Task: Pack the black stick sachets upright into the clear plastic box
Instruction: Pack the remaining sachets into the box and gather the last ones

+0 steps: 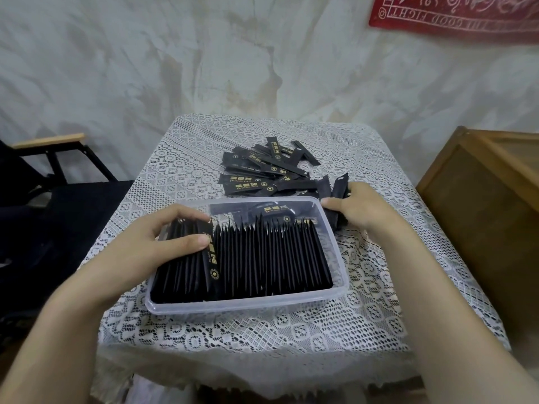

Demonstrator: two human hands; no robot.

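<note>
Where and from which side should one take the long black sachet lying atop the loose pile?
Pinch the slim black stick sachet across its narrow width, mid-length, from above: it lies flat atop the loose pile, both long edges exposed.

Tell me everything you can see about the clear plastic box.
The clear plastic box is a shallow rectangular tub with rounded corners and a lipped rim, lidless. It sits on the lace tablecloth, mostly filled with black stick sachets standing on edge. The left hand grips a bundle at its left end; the right hand holds more sachets beside its far right corner.
</note>
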